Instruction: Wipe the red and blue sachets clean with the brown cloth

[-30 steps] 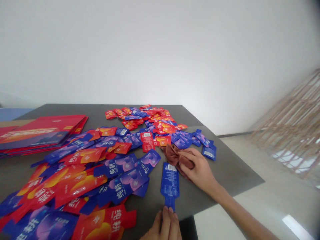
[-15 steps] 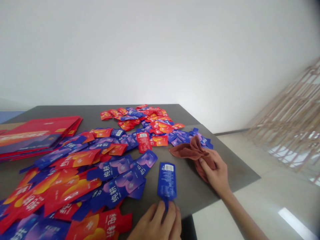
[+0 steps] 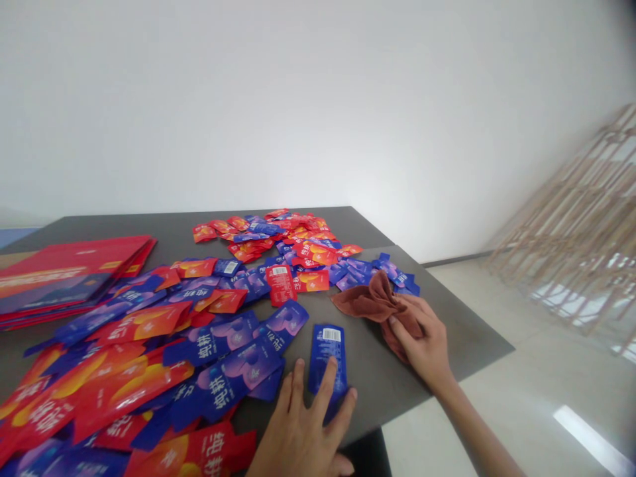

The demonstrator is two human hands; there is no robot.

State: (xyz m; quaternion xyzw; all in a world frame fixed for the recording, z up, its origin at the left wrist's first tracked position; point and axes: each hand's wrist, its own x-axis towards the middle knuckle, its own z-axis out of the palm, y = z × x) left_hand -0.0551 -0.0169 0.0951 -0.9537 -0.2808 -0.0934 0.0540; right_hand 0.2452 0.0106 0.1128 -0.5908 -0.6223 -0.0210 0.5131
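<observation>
My left hand (image 3: 303, 427) lies flat, fingers spread, on the lower end of a blue pouch (image 3: 326, 352) that rests back side up on the dark grey table (image 3: 447, 331). My right hand (image 3: 420, 334) is closed on a crumpled brown cloth (image 3: 370, 301), to the right of that pouch near the table's right edge. The cloth rests on the table beside several small blue pouches (image 3: 392, 271).
A big spread of red and blue pouches (image 3: 149, 338) covers the table's left and middle. A stack of large red flat packs (image 3: 64, 271) lies at the far left. A wooden lattice rack (image 3: 581, 245) stands on the pale floor at right.
My left hand slid forward from the pouch's bottom tip and flattened over its lower end. My right hand pulled the brown cloth rightward, away from the pouch.
</observation>
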